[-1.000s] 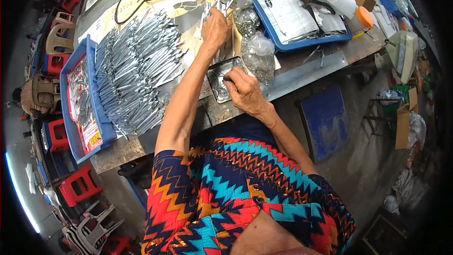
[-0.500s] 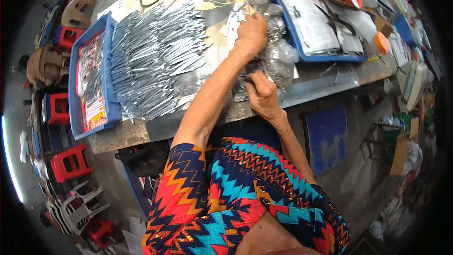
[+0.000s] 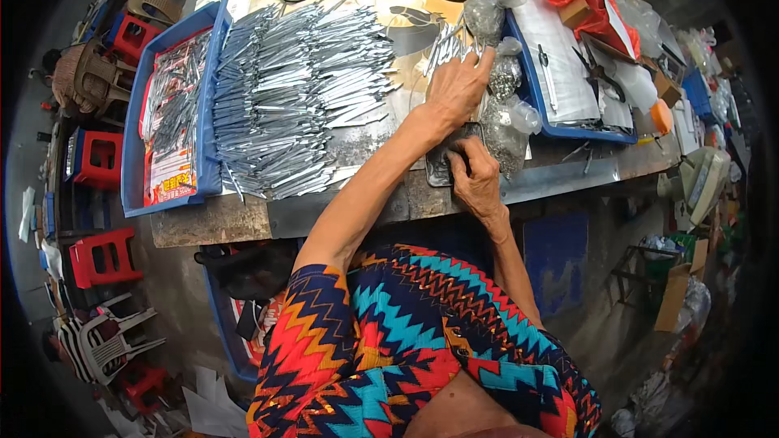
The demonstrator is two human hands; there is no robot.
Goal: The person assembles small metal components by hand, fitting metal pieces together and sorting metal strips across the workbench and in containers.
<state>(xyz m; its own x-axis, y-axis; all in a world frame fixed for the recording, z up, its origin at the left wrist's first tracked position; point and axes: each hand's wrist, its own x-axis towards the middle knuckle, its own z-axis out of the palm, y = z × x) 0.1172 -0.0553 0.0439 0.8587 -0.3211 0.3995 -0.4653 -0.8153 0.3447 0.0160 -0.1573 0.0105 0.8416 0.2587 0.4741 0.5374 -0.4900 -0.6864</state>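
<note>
At far left on the desk (image 3: 215,223), a blue tray (image 3: 208,126) with thin metal pieces (image 3: 174,105), then a broad spread of silver metal strips (image 3: 304,97). Farther right, the left hand (image 3: 458,93) with fingers partly spread, at a smaller bunch of strips (image 3: 444,47), grip impossible to tell; just below, the right hand (image 3: 477,174) with curled fingers over a small dark tray (image 3: 438,170), hold likewise impossible to tell. Just beside, clear bags of metal parts (image 3: 505,79).

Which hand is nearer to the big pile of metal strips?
Left. The left hand is right of the pile, apart from it; the right hand is farther off, at the small dark tray.
</note>
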